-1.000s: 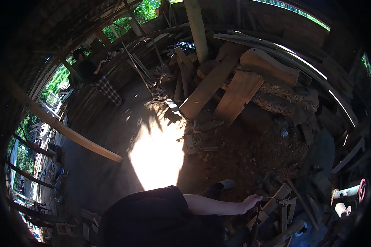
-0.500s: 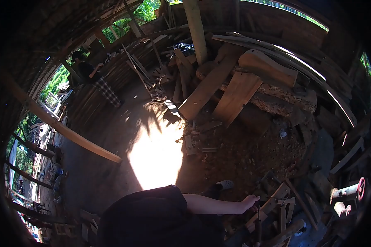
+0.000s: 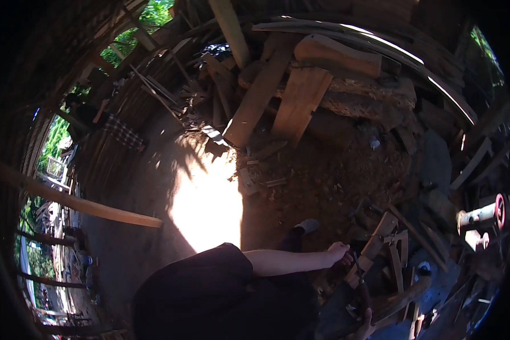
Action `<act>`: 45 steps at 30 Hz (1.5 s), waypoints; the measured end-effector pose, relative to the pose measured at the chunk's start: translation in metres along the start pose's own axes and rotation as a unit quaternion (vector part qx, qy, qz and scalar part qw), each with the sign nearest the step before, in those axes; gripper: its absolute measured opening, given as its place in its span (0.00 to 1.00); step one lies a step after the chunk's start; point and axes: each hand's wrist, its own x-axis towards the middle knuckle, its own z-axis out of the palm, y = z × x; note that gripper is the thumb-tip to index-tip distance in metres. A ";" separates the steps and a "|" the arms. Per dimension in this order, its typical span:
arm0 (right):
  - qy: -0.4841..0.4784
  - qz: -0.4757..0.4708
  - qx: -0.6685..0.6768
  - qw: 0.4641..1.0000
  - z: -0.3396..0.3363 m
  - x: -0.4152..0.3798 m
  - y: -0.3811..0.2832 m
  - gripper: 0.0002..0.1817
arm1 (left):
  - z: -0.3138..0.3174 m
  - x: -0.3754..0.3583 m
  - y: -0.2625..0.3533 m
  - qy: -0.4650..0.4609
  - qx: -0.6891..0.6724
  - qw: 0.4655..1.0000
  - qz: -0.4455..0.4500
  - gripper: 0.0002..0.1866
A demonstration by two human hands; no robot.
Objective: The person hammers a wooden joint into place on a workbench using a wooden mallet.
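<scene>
Wooden pieces [image 3: 382, 229] and a dark rod [image 3: 357, 264] lie near the left hand [image 3: 339, 253], whose grip state I cannot tell.

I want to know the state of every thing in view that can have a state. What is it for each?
Left hand: fingers curled; grip unclear.
Right hand: partly hidden, hold unclear.
Two broad boards: sloping against the pile.
Rough log: lying, partly covered.
Floor: brightly lit in one patch, shaded elsewhere.
Red-rimmed wheel: upright; turning or not, cannot tell.
Distant person: in shade.
</scene>
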 end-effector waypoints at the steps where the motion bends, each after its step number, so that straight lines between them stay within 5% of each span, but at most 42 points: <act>1: 0.055 0.004 0.058 0.997 0.018 -0.018 -0.013 0.16 | -0.001 -0.003 -0.004 0.032 0.033 0.999 0.007 0.16; 3: 0.117 0.010 0.036 0.992 0.023 -0.037 -0.035 0.18 | -0.010 -0.002 -0.012 0.003 0.075 0.997 -0.003 0.14; 5: 0.159 0.021 0.038 0.986 0.021 -0.046 -0.042 0.19 | -0.005 -0.021 -0.013 0.042 0.126 0.991 0.035 0.26; 8: 0.215 0.025 0.019 0.976 0.008 -0.055 -0.042 0.20 | -0.022 -0.013 -0.027 -0.044 0.120 0.985 -0.118 0.15; 15: 0.270 0.022 0.011 0.962 0.005 -0.066 -0.024 0.21 | -0.012 -0.024 -0.066 -0.074 0.216 0.959 -0.168 0.12; 24: 0.304 -0.002 0.012 0.953 0.028 -0.056 -0.016 0.20 | 0.002 -0.020 -0.070 -0.121 0.299 0.937 -0.131 0.11; 27: 0.297 -0.003 -0.005 0.955 0.033 -0.052 -0.020 0.20 | 0.005 -0.011 -0.065 -0.144 0.343 0.927 -0.049 0.12; 29: 0.311 -0.005 -0.026 0.950 0.039 -0.048 -0.024 0.20 | 0.018 -0.015 -0.043 -0.133 0.562 0.807 0.124 0.16; 30: 0.320 -0.007 -0.052 0.946 0.044 -0.047 -0.029 0.21 | 0.019 -0.009 -0.038 -0.139 0.565 0.804 0.122 0.16; 32: 0.334 0.006 -0.081 0.939 0.052 -0.046 -0.042 0.21 | 0.028 0.010 -0.026 -0.165 0.668 0.633 0.356 0.24; 34: 0.350 0.021 -0.108 0.930 0.059 -0.042 -0.053 0.22 | 0.051 0.022 -0.009 -0.206 0.706 0.580 0.350 0.29; 37: 0.366 0.034 -0.148 0.918 0.071 -0.035 -0.062 0.23 | 0.073 0.055 0.003 -0.296 0.738 0.336 0.504 0.39; 38: 0.368 0.044 -0.158 0.915 0.076 -0.032 -0.066 0.23 | 0.077 0.066 0.003 -0.309 0.736 0.334 0.502 0.39; 40: 0.382 0.061 -0.165 0.907 0.085 -0.027 -0.067 0.23 | 0.088 0.086 0.007 -0.336 0.737 0.235 0.538 0.38; 45: 0.435 0.049 -0.235 0.868 0.119 -0.009 -0.081 0.22 | 0.103 0.121 0.020 -0.428 0.737 0.225 0.471 0.32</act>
